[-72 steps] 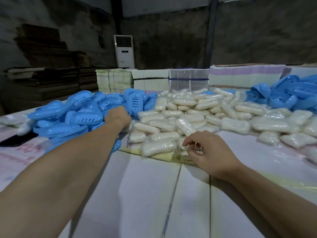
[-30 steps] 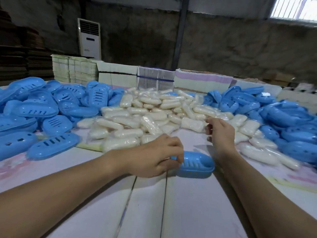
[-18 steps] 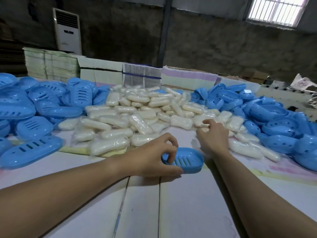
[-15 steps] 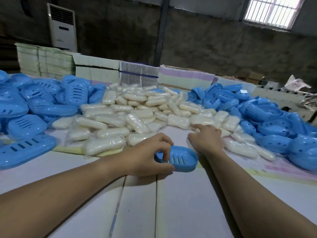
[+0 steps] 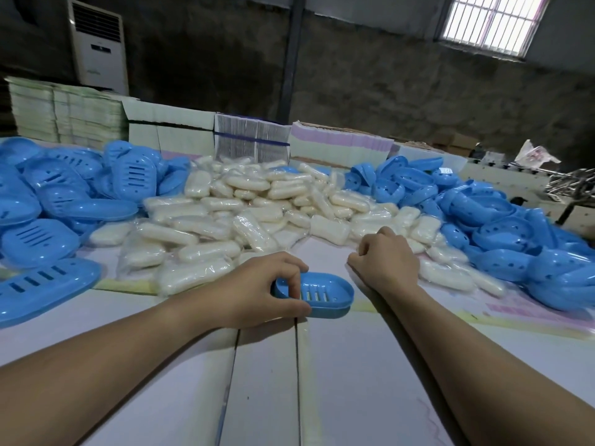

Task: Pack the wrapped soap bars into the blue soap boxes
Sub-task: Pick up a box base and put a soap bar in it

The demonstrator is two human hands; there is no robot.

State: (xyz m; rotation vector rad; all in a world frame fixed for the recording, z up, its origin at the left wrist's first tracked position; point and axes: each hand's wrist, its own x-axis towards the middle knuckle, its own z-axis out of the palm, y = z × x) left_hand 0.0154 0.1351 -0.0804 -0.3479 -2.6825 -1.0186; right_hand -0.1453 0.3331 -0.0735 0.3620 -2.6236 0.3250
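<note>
Setting: dim concrete-walled storeroom; white panelled table (image 5: 370, 375) in the foreground.

Far left, rear: floor-standing air conditioner (image 5: 98, 48) against the wall; stacks of flat printed cartons (image 5: 64, 114) along the table's back edge.

Left: heap of blue slotted soap-box halves (image 5: 61, 201), some lying slots-up.

Centre rear: strapped bundle of flat cartons (image 5: 251, 141). In front of it, a pile of wrapped soap bars (image 5: 244, 214), pale cream in clear film.

Centre foreground: left hand (image 5: 257, 288), fingers curled, thumb on the near rim and fingertips over the far-left rim of one open blue soap box (image 5: 325, 292). The box sits on the table, cavity up, empty, drain slots visible; it lies just right of the hand and near the front edge of the soap pile.

Right of the box: right hand (image 5: 384, 262), knuckles up, fingers bent down at the pile's near edge; cannot tell whether it grips a bar.

Right: second heap of blue soap-box halves (image 5: 515, 226), mostly cavity-up.

Upper right: barred window (image 5: 492, 22).
</note>
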